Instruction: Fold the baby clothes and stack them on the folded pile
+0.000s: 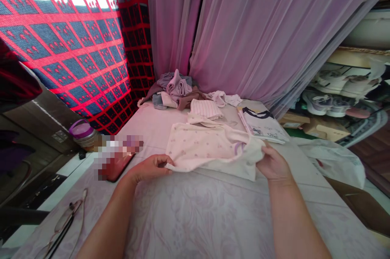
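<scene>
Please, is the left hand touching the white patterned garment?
Touching. The head view shows the left hand pinching the near left corner of the white patterned garment between thumb and fingers.

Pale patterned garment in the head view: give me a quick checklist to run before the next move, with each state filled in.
1. Left hand pinching the near left corner of the pale patterned garment: ok.
2. Right hand gripping its right edge: ok.
3. Garment lying flat: not ok, its right side is raised and the near edge bows.
4. Clear of the folded stack: cannot tell, they nearly meet in this view.
5. Glasses clear of both hands: ok.
6. Underlayers smooth: cannot tell, mostly hidden.
</scene>
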